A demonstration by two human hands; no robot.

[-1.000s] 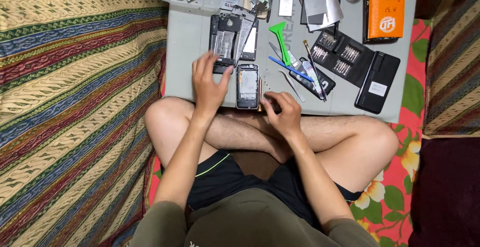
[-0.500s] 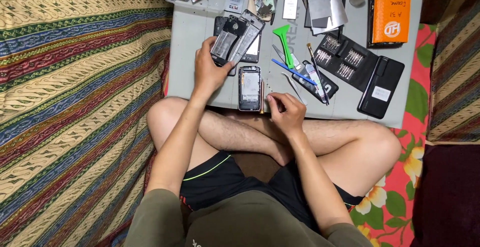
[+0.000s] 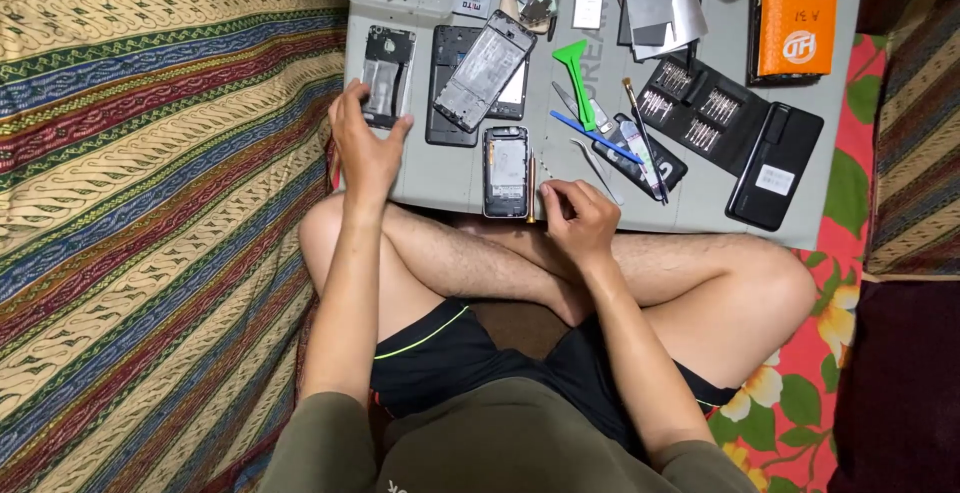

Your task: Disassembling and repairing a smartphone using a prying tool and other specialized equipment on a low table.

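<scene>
My left hand [image 3: 365, 148] rests at the left edge of the grey work mat [image 3: 450, 178], fingers apart around the lower end of a stripped phone frame [image 3: 387, 73] that lies flat. An opened phone [image 3: 507, 171] with bare insides lies at the mat's near edge between my hands. Just right of it, my right hand [image 3: 580, 221] has curled fingers pinching a thin orange tool [image 3: 530, 188] that stands alongside the phone. A phone panel [image 3: 485, 71] lies tilted over a dark back cover [image 3: 452, 88].
A green pry tool [image 3: 577, 78], a blue pry tool [image 3: 595, 138], a brush [image 3: 645, 138] and an open black screwdriver-bit case [image 3: 690, 108] lie to the right. An orange box [image 3: 798, 13] sits at the far right. My crossed bare legs are below the mat; striped cloth lies to the left.
My left hand carried the stripped phone frame from the mat's middle to its left side and laid it down there. My right hand stayed beside the opened phone.
</scene>
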